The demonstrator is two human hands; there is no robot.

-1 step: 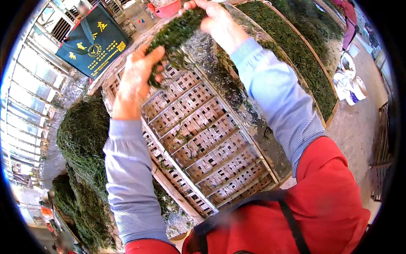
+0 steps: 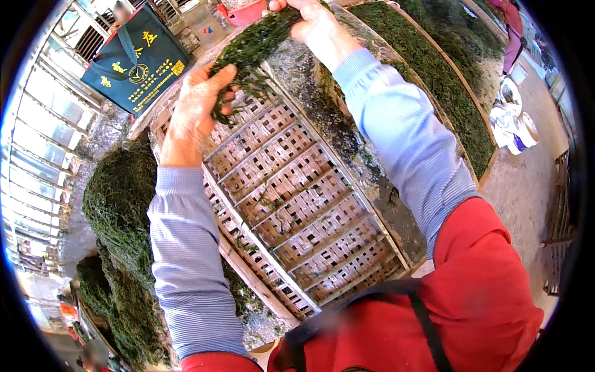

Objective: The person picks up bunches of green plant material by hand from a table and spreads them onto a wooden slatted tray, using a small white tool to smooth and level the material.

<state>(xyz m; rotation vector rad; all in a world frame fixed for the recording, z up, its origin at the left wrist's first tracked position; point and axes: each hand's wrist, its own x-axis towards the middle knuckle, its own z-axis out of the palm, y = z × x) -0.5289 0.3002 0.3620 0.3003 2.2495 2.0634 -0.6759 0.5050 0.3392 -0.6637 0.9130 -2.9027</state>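
Note:
A limp bunch of dark green, stringy seaweed (image 2: pixel 257 48) stretches between my two hands above the far end of a wooden frame. My left hand (image 2: pixel 195 111) is closed round its near-left end, thumb on top, with loose strands hanging below the fingers. At the far right end, my right hand (image 2: pixel 319 31) grips the bunch. Below lies the slatted frame with a woven bamboo lattice (image 2: pixel 304 192), running diagonally toward my body. A few green scraps (image 2: pixel 268 201) cling to the lattice.
Heaped seaweed (image 2: pixel 121 198) stands left of the frame. A long tray of green seaweed (image 2: pixel 434 80) lies to the right. Behind are a dark green bag (image 2: pixel 133 62) and a red basin (image 2: pixel 245 12). White sacks (image 2: pixel 513 127) and another person (image 2: pixel 512 34) are at far right.
My left hand has shifted slightly left and up, and my right hand slightly left. The seaweed stays held between them, its loose strands hanging differently. The frame has not moved.

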